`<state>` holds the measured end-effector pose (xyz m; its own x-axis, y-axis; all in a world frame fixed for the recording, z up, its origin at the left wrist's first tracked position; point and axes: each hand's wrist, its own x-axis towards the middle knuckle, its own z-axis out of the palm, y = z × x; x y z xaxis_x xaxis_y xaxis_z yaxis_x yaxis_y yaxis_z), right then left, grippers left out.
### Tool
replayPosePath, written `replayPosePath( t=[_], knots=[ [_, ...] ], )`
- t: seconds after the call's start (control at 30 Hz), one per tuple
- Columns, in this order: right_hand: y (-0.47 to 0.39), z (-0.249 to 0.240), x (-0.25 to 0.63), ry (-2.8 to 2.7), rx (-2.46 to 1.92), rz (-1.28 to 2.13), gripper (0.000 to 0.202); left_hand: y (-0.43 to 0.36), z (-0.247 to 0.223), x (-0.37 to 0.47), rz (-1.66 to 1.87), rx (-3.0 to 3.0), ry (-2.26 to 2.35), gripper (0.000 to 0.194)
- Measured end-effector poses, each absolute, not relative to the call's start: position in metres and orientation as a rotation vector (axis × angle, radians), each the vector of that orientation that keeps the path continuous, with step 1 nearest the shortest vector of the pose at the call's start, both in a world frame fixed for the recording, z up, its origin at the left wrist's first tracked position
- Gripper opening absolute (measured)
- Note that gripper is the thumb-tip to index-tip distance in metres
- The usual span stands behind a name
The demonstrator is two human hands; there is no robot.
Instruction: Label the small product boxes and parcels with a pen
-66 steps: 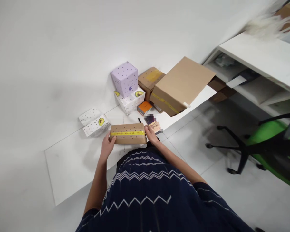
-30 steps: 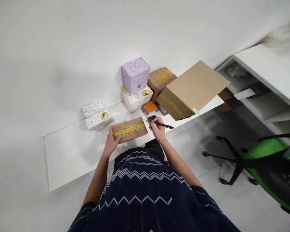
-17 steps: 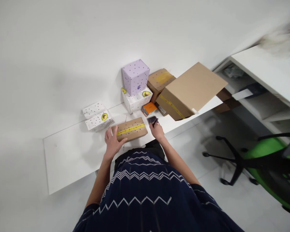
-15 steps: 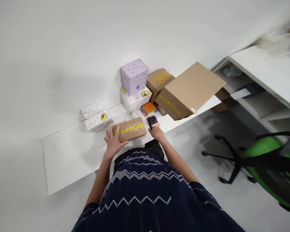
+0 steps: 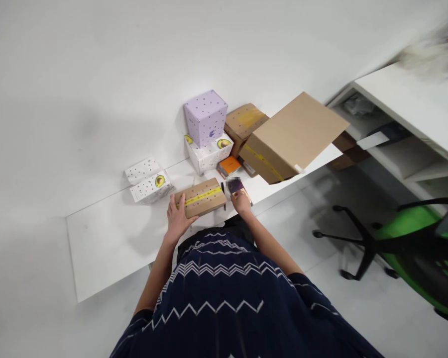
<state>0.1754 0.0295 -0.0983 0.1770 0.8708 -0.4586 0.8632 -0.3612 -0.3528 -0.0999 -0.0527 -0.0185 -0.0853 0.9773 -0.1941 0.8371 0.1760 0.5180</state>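
A flat brown cardboard box (image 5: pixel 205 200) with yellow tape along its top lies on the white table. My left hand (image 5: pixel 177 216) grips its left end, fingers over the top and thumb along the near side. To the right of the box, my right hand (image 5: pixel 241 203) is closed, its fingertips over a dark purple, phone-like flat thing (image 5: pixel 236 186). Whatever those fingers may hold is hidden. A thin black object (image 5: pixel 223 190) shows between the box's right end and my right hand; its kind is unclear.
Behind stand a lilac box (image 5: pixel 206 117) on a white avocado-print box (image 5: pixel 211 156), an orange box (image 5: pixel 229 166) and a brown carton (image 5: pixel 246 122). A large carton (image 5: pixel 298 134) is at right, a white avocado box (image 5: pixel 151 189) at left. Beyond are a shelf (image 5: pixel 414 109) and a green chair (image 5: pixel 414 233).
The thin black object now shows apart from the purple thing, nearer the taped box. My right hand's fingers have curled in more. My left hand keeps its hold on the box.
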Motion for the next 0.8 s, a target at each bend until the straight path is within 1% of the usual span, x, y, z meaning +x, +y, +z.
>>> replayPosePath(
  t=[0.1,0.23,0.43,0.53,0.6,0.63,0.7,0.77,0.8],
  knots=[
    [0.024,-0.096,0.183,-1.705,-2.466,0.718,0.041,-0.051,-0.024,-0.097,0.471,1.700,1.951,0.104],
    [0.019,-0.098,0.188,-1.704,-2.513,0.581,0.048,-0.039,-0.030,-0.097,0.563,1.693,1.921,0.107],
    [0.024,-0.090,0.179,-1.628,-2.447,0.604,0.047,-0.016,-0.027,-0.103,0.590,1.647,1.859,0.117],
    [0.031,-0.078,0.168,-1.645,-2.194,0.736,0.043,-0.013,-0.024,-0.106,0.657,1.588,1.763,0.121],
    [0.035,-0.070,0.159,-1.626,-1.965,0.894,0.049,-0.013,-0.025,-0.107,0.764,1.492,1.759,0.121],
    [0.036,-0.067,0.155,-1.599,-1.868,0.971,0.053,-0.012,-0.027,-0.108,0.833,1.397,1.801,0.116],
    [0.039,-0.063,0.148,-1.531,-1.755,1.071,0.057,-0.010,-0.031,-0.110,0.955,1.132,1.904,0.095],
    [0.040,-0.063,0.145,-1.469,-1.716,1.143,0.055,-0.009,-0.035,-0.113,1.020,0.913,1.912,0.073],
    [0.041,-0.064,0.145,-1.433,-1.701,1.193,0.054,-0.009,-0.036,-0.115,1.040,0.862,1.875,0.065]
  ],
)
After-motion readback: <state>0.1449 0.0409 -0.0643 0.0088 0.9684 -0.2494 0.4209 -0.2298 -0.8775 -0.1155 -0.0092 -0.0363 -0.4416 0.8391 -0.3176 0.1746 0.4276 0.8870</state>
